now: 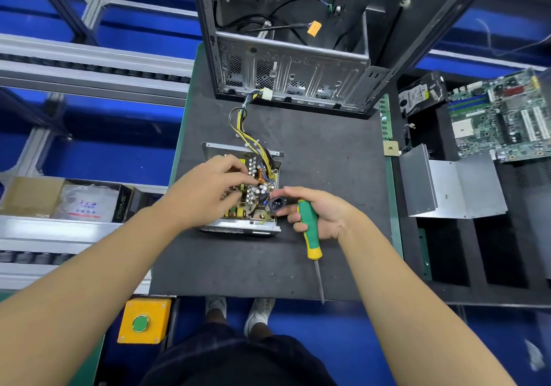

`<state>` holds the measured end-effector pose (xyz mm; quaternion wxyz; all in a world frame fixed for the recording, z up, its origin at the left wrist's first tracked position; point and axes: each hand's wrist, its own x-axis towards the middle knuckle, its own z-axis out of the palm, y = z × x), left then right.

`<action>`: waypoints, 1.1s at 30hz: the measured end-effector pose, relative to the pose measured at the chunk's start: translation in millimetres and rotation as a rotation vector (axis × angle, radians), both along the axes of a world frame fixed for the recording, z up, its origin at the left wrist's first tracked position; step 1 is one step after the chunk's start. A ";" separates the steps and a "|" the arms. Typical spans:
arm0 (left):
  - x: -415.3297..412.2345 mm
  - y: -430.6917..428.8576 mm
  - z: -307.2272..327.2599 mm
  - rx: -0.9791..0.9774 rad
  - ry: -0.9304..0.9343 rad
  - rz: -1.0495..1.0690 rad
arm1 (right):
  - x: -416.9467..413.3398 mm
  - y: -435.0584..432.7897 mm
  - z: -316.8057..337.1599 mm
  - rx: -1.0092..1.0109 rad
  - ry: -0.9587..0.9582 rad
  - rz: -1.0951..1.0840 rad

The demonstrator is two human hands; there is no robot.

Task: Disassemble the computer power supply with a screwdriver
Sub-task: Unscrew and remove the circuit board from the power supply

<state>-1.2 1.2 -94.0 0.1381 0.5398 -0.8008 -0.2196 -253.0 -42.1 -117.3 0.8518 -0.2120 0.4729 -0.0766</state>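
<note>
The power supply (pixel 238 226) lies on the dark mat with its lid off, so its circuit board (pixel 253 188) and yellow-black cable bundle (pixel 241 126) are exposed. My left hand (pixel 208 188) reaches into the box, fingers curled onto the board's parts. My right hand (pixel 322 212) grips a green-and-yellow screwdriver (pixel 310 230) in its curled fingers, shaft pointing toward me, while its thumb and forefinger pinch the black mains socket (pixel 275 205) at the box's right edge.
An empty computer case (pixel 298 66) stands at the back of the mat (pixel 328 161). To the right lie the removed metal lid (pixel 453 188), a motherboard (pixel 501 117), a hard drive (pixel 417 93) and a RAM stick (pixel 386 117). A yellow button box (pixel 144 320) sits front left.
</note>
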 end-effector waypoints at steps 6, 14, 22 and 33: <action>-22.9 -0.9 1.7 -0.159 -0.147 -0.186 | 4.5 -4.7 6.6 0.015 0.095 -0.044; -57.9 -15.4 -10.6 -0.242 -0.105 -0.137 | 4.4 -3.3 34.8 -0.229 0.166 0.010; -47.7 -14.0 -18.4 -0.063 0.157 -0.074 | -14.6 -8.6 72.0 -0.659 0.291 0.206; -49.8 -15.2 -22.2 0.000 0.143 -0.069 | -5.0 -3.3 93.3 -1.109 0.265 0.222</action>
